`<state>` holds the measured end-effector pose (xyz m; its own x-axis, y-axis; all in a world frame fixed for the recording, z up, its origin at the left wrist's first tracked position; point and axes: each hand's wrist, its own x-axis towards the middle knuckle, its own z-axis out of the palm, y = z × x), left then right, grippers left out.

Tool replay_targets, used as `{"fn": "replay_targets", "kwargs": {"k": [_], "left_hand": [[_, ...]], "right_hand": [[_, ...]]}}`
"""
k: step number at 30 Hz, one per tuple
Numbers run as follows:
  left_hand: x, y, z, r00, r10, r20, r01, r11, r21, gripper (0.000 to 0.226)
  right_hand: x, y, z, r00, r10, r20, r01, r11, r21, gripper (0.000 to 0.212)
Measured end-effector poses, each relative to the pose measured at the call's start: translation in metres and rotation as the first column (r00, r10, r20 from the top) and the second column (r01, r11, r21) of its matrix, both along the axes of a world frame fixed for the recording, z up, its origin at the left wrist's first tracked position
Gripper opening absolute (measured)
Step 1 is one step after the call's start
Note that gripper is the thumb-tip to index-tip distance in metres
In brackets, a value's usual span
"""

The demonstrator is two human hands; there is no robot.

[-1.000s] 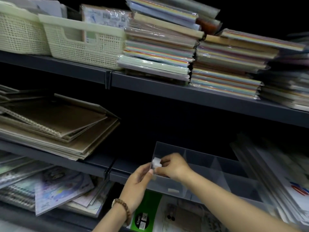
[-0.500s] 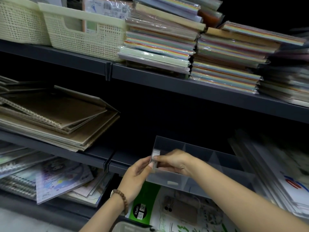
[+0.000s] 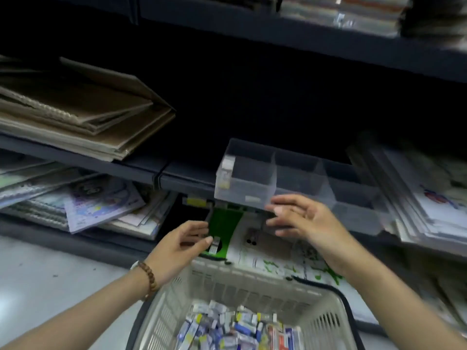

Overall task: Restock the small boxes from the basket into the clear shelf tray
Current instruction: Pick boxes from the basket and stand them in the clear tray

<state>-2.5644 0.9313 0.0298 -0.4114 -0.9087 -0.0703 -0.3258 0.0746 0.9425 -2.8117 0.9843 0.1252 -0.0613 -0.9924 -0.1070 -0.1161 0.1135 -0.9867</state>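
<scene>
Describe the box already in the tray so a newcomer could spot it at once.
Find the clear divided tray on the dark shelf above the basket. In its leftmost compartment, a small white box sits against the left wall. It is the only box visible in the tray.

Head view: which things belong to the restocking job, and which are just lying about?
Job: clear tray; one small box standing in its left compartment; basket; loose boxes inside it; left hand; right hand.
Lying about: brown notebooks; green pack; printed pads; stacked sheets at right.
</scene>
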Motion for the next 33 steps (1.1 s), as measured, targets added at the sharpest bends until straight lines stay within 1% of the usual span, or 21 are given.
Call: {"fn": "replay_targets", "kwargs": {"k": [2,3,5,8,9,11,12,13,14,15,17,20,22,26,27,28,29,30,31,32,33], "left_hand": [[0.004,0.021,-0.038,0.987,-0.086,0.137,0.074,0.993,0.088,0.033],[0.005,0.031,-0.059,0.966,-0.142,0.216,0.112,0.983,0.148,0.034],[0.008,0.049,-0.101,0.906,-0.247,0.343,0.143,0.943,0.3,0.038],[0.007,0.07,-0.153,0.865,-0.289,0.411,0.065,0.876,0.478,0.042],[0.006,0.076,-0.168,0.858,-0.286,0.426,0.031,0.858,0.513,0.043],[-0.001,0.083,-0.192,0.845,-0.297,0.444,-0.003,0.829,0.56,0.041],[-0.005,0.086,-0.205,0.838,-0.303,0.454,-0.011,0.822,0.57,0.032],[-0.009,0.088,-0.215,0.824,-0.313,0.472,-0.017,0.82,0.573,0.015],[-0.014,0.089,-0.224,0.811,-0.33,0.482,-0.009,0.818,0.575,0.013],[-0.019,0.091,-0.234,0.784,-0.337,0.522,-0.02,0.826,0.563,0.029],[-0.027,0.092,-0.251,0.754,-0.329,0.568,-0.024,0.851,0.525,0.041],[-0.034,0.096,-0.276,0.697,-0.362,0.62,0.011,0.869,0.494,0.045],[-0.036,0.096,-0.283,0.699,-0.317,0.641,-0.036,0.88,0.474,0.039],[-0.039,0.092,-0.278,0.722,-0.258,0.642,-0.106,0.876,0.471,0.033],[-0.038,0.089,-0.274,0.75,-0.228,0.622,-0.134,0.867,0.479,0.031],[-0.036,0.084,-0.269,0.798,-0.161,0.581,-0.179,0.857,0.483,0.029],[-0.033,0.079,-0.258,0.857,-0.08,0.508,-0.235,0.818,0.525,0.025],[-0.03,0.073,-0.246,0.916,0.043,0.399,-0.291,0.755,0.588,0.019],[-0.028,0.066,-0.231,0.938,0.182,0.296,-0.337,0.684,0.647,0.017],[-0.026,0.06,-0.215,0.93,0.302,0.21,-0.36,0.626,0.692,0.017],[-0.022,0.056,-0.201,0.922,0.353,0.159,-0.357,0.616,0.702,0.015]], "right_hand": [[-0.006,0.023,-0.057,1.0,-0.025,0.005,0.023,0.979,0.2,0.019],[-0.006,0.033,-0.091,0.999,-0.025,-0.032,0.034,0.948,0.315,0.02],[-0.005,0.052,-0.159,0.991,0.036,-0.125,0.034,0.856,0.517,0.024],[0.004,0.079,-0.243,0.987,0.126,-0.097,-0.019,0.701,0.713,0.03],[0.008,0.086,-0.263,0.983,0.158,-0.089,-0.04,0.669,0.743,0.03],[0.014,0.096,-0.294,0.971,0.212,-0.113,-0.056,0.656,0.753,0.031],[0.015,0.1,-0.306,0.968,0.216,-0.125,-0.052,0.665,0.745,0.033],[0.015,0.104,-0.316,0.971,0.202,-0.124,-0.046,0.673,0.738,0.037],[0.015,0.107,-0.324,0.977,0.179,-0.114,-0.039,0.678,0.734,0.039],[0.013,0.11,-0.331,0.983,0.154,-0.101,-0.031,0.68,0.733,0.041],[0.009,0.115,-0.339,0.988,0.114,-0.104,0.0,0.675,0.738,0.042],[0.002,0.12,-0.349,0.987,0.088,-0.134,0.042,0.665,0.746,0.04],[0.001,0.12,-0.353,0.988,0.077,-0.135,0.051,0.66,0.749,0.037],[0.007,0.116,-0.353,0.992,0.056,-0.112,0.045,0.674,0.738,0.032],[0.01,0.113,-0.353,0.992,0.067,-0.109,0.033,0.69,0.723,0.031],[0.015,0.11,-0.352,0.991,0.084,-0.108,0.017,0.709,0.705,0.03],[0.021,0.104,-0.352,0.989,0.101,-0.109,0.001,0.729,0.685,0.029],[0.028,0.098,-0.352,0.988,0.115,-0.107,-0.015,0.746,0.665,0.029],[0.038,0.09,-0.352,0.987,0.128,-0.097,-0.035,0.762,0.647,0.03],[0.048,0.082,-0.353,0.988,0.134,-0.081,-0.052,0.769,0.637,0.033],[0.06,0.076,-0.356,0.989,0.13,-0.072,-0.054,0.766,0.641,0.036]]}}
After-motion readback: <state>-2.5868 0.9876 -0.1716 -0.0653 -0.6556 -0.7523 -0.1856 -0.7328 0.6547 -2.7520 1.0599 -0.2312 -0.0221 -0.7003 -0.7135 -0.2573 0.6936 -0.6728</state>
